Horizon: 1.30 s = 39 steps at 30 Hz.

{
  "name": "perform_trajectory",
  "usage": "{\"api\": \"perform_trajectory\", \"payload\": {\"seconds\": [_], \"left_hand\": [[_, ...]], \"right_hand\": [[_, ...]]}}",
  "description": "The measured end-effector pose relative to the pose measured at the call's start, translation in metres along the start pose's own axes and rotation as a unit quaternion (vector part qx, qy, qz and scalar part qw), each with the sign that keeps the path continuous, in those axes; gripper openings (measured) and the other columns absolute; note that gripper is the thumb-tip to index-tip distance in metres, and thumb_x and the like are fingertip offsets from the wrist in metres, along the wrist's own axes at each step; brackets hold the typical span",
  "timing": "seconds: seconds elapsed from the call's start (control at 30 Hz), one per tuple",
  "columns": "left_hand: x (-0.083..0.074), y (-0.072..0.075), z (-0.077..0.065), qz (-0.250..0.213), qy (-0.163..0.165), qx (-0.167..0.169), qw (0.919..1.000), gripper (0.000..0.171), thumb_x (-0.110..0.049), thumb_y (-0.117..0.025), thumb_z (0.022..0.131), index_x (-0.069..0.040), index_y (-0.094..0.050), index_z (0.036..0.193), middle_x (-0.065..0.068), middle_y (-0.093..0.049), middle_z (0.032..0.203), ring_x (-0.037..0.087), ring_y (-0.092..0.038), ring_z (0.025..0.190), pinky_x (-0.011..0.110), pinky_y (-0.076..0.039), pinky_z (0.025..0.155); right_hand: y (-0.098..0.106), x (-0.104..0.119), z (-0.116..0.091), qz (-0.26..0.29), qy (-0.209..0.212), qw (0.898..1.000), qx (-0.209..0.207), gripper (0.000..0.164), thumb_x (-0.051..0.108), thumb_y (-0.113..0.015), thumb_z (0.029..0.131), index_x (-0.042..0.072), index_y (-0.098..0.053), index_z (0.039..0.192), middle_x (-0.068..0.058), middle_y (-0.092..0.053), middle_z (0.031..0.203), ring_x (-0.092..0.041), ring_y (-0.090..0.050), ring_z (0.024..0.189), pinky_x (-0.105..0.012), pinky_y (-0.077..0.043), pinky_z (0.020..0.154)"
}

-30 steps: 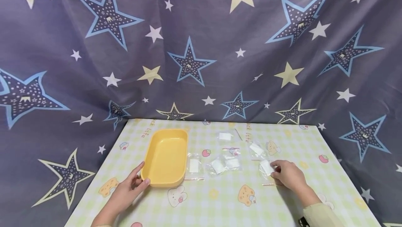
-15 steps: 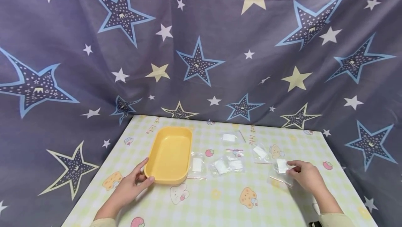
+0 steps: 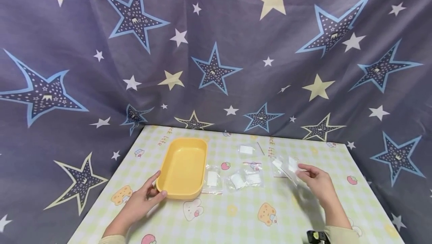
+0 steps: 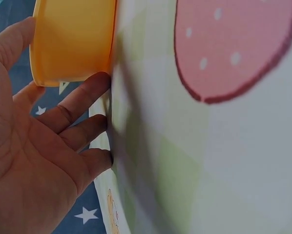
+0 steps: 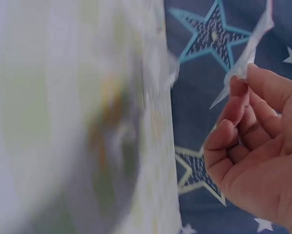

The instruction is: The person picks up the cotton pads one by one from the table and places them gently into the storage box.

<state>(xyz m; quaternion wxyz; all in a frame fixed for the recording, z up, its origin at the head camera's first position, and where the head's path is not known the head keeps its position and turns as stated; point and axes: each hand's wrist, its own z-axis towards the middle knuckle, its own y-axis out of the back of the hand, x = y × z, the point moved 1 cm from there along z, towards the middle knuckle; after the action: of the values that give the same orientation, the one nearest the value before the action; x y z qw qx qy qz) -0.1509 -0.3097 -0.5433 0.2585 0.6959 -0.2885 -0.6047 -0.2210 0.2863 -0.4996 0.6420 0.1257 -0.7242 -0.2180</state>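
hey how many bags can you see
6 bags: one in the right hand, one just left of that, two together in the middle, one beyond those, one right of the tray.

Tray (image 3: 181, 172): one. Bags (image 3: 212, 179): six; one just right of tray, four farther right, one in the right hand (image 3: 318, 182) well right of it. Hands: two; left hand (image 3: 140, 202) at tray's near left corner. Table (image 3: 233, 232): one, under tray.

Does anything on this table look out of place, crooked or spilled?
No spill or damage shows, but the farthest plastic bag lies turned sideways, its strip on the right, unlike the bag beside the yellow tray, whose red strip runs along its near edge. The two middle bags crowd together, touching or overlapping.
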Motion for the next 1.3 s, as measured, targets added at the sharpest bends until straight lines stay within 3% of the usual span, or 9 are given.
{"api": "perform_trajectory", "payload": {"seconds": [0.1,0.3,0.47,0.87,1.3], "left_hand": [[-0.001,0.001,0.000,0.002,0.000,-0.002,1.0000,0.085,-0.059,-0.068,0.100,-0.034,-0.027,0.170,-0.001,-0.078,0.116,0.023,-0.070,0.114,0.060,-0.052,0.102],[-0.001,0.000,0.001,-0.001,0.002,-0.004,1.0000,0.085,-0.060,-0.067,0.101,-0.034,-0.028,0.170,-0.002,-0.078,0.114,0.021,-0.070,0.113,0.058,-0.053,0.101],[-0.001,-0.001,-0.001,-0.002,0.005,-0.004,1.0000,0.085,-0.060,-0.068,0.100,-0.034,-0.028,0.170,-0.003,-0.079,0.113,0.021,-0.071,0.113,0.057,-0.053,0.101],[-0.003,-0.003,-0.003,0.000,0.003,-0.016,0.9999,0.085,-0.059,-0.069,0.100,-0.031,-0.029,0.170,-0.003,-0.079,0.113,0.019,-0.071,0.112,0.054,-0.053,0.101],[-0.001,-0.007,0.000,-0.011,0.012,-0.026,0.9995,0.087,-0.061,-0.071,0.098,-0.033,-0.030,0.170,-0.007,-0.079,0.107,0.015,-0.069,0.110,0.050,-0.052,0.100]], "right_hand": [[-0.022,0.008,0.002,0.097,-0.024,0.995,0.004,0.052,0.026,-0.077,0.101,0.003,-0.064,0.146,0.022,-0.073,0.087,0.001,-0.064,0.079,-0.023,-0.052,0.075],[-0.059,0.027,0.004,0.244,-0.061,0.968,0.018,0.026,0.023,-0.077,0.101,0.022,-0.074,0.127,0.018,-0.072,0.084,-0.006,-0.065,0.085,-0.024,-0.055,0.080],[-0.082,0.045,0.005,0.308,-0.067,0.949,0.030,0.027,0.018,-0.077,0.101,0.019,-0.074,0.128,0.016,-0.072,0.086,-0.007,-0.064,0.083,-0.022,-0.054,0.077],[-0.130,0.079,0.002,0.345,-0.043,0.934,0.076,0.027,0.010,-0.074,0.101,0.007,-0.073,0.127,0.011,-0.069,0.086,-0.008,-0.062,0.079,-0.023,-0.052,0.073],[-0.187,0.105,-0.009,0.318,-0.022,0.938,0.139,0.035,0.010,-0.075,0.100,-0.002,-0.070,0.133,0.008,-0.072,0.085,-0.010,-0.060,0.077,-0.025,-0.048,0.068]]}}
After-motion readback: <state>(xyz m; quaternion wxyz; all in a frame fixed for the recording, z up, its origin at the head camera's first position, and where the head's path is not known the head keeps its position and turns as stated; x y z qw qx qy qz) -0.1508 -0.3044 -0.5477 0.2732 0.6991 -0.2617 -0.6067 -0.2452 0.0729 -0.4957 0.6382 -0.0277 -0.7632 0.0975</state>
